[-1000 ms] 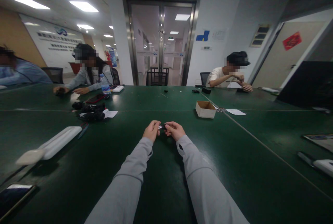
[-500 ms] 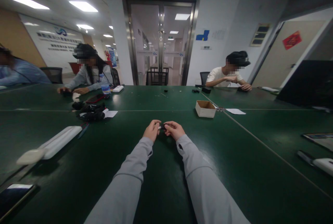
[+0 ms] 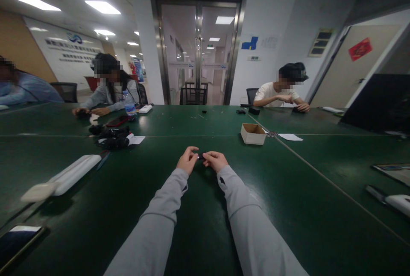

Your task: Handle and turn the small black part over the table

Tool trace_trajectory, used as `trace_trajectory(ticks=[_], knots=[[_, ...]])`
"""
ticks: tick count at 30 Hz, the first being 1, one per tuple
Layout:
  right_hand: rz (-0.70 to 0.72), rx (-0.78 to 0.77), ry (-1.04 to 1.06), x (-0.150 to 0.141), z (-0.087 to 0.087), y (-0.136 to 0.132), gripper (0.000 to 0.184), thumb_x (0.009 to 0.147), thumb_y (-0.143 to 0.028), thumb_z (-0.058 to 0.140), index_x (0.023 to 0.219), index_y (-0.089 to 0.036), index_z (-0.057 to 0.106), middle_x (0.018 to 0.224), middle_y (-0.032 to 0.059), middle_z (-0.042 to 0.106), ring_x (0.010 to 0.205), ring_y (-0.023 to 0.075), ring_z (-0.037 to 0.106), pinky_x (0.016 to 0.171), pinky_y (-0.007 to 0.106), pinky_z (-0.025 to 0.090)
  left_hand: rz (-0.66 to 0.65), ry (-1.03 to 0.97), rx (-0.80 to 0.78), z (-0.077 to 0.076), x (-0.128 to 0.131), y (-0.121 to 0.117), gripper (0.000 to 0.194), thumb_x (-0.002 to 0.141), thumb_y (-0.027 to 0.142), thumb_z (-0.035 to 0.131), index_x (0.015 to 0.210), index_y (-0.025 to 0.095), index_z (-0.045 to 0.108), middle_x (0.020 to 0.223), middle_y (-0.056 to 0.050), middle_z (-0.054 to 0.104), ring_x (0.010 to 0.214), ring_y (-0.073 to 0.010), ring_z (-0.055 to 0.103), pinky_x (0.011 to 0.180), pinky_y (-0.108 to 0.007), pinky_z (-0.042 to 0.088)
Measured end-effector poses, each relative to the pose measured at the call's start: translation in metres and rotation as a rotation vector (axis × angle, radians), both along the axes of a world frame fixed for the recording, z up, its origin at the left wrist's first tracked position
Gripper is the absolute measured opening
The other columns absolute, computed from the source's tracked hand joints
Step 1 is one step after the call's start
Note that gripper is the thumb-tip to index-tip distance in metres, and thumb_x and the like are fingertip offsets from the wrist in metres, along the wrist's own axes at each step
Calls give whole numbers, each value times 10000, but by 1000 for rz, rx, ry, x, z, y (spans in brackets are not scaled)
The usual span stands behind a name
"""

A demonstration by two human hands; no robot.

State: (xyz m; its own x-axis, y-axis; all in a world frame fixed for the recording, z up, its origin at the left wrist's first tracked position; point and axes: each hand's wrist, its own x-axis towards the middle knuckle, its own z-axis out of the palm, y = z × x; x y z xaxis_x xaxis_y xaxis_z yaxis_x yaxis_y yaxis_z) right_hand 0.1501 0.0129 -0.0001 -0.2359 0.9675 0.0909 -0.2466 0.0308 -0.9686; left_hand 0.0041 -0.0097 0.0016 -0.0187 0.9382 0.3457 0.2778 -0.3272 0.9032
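In front of me, over the green table (image 3: pixel 205 199), a small black object with a silvery end (image 3: pixel 201 156) is between my hands; its exact kind is too small to make out. My right hand (image 3: pixel 216 161) pinches its dark right part between thumb and fingers. At the silvery left end, my left hand (image 3: pixel 187 160) keeps its thumb against the piece, with the index finger raised and curved above it. The lower fingers of both hands are partly hidden.
An open cardboard box (image 3: pixel 253 134) stands ahead to the right, beside a white paper (image 3: pixel 290 137). Leftward lie black gear (image 3: pixel 112 137), a white power strip (image 3: pixel 77 173) and a phone (image 3: pixel 21 246). A water bottle (image 3: pixel 129 105) stands farther back. Other people sit across the table.
My left index finger has lifted away from the small object, while the thumb stays at its end. My right hand keeps its grip in nearly the same place.
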Motion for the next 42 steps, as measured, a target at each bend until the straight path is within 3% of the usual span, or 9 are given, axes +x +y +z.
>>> trace_trajectory(ticks=[5,11,15,21,25,28,32,36,42], knots=[[-9,-6,8,1,-1,1,380,467,-393,780,647,-102,617,483,27,589,414,97,529,420,185,433,-41,-40,-99,-2,1,1,293,768,340,450,1004,173,503,556,28,518,540,-111,492,567,-234,387],[13,-4,32,1,-3,2,372,481,-407,772,641,-109,615,473,22,582,416,96,523,422,186,423,-61,-54,-20,-7,-2,6,303,711,265,532,998,172,508,679,13,552,653,-113,534,646,-236,403],[29,-5,44,1,-1,0,379,471,-399,778,642,-103,617,494,21,584,432,95,525,429,187,426,-86,-78,-1,-5,-1,3,304,722,270,516,1008,169,494,633,23,545,630,-112,533,624,-231,407],[41,-7,36,1,0,-2,368,482,-384,777,651,-98,617,510,22,582,449,100,535,439,191,432,-66,-77,-112,2,2,-2,263,774,309,409,962,175,535,507,36,504,463,-94,451,485,-207,360],[27,-11,49,1,-1,-1,356,475,-363,780,652,-100,618,516,24,586,448,104,539,434,193,437,-43,-95,-76,3,2,-2,279,729,259,460,986,181,538,621,22,546,493,-78,463,484,-192,361],[33,-13,48,1,-1,-1,324,485,-332,779,646,-99,621,508,28,585,450,110,543,431,195,439,-33,-73,-102,2,2,-2,275,776,297,396,971,167,541,524,27,507,448,-84,437,456,-194,349],[23,-40,69,1,-1,-1,280,508,-294,771,645,-106,616,516,27,589,440,109,542,423,195,444,-80,-94,-85,1,2,-1,295,736,310,484,991,166,526,606,19,537,490,-78,465,482,-189,372],[13,-36,61,0,-1,-1,227,545,-247,757,632,-110,597,517,21,584,444,111,548,423,193,452,-94,-50,-100,0,1,0,290,788,337,408,971,153,535,520,24,519,431,-78,429,460,-193,355],[25,-49,65,1,-1,0,182,579,-191,732,630,-108,578,517,27,584,438,114,549,415,194,456,-98,-20,-93,-1,1,1,285,752,320,469,971,159,553,579,15,550,478,-86,471,481,-197,378]])
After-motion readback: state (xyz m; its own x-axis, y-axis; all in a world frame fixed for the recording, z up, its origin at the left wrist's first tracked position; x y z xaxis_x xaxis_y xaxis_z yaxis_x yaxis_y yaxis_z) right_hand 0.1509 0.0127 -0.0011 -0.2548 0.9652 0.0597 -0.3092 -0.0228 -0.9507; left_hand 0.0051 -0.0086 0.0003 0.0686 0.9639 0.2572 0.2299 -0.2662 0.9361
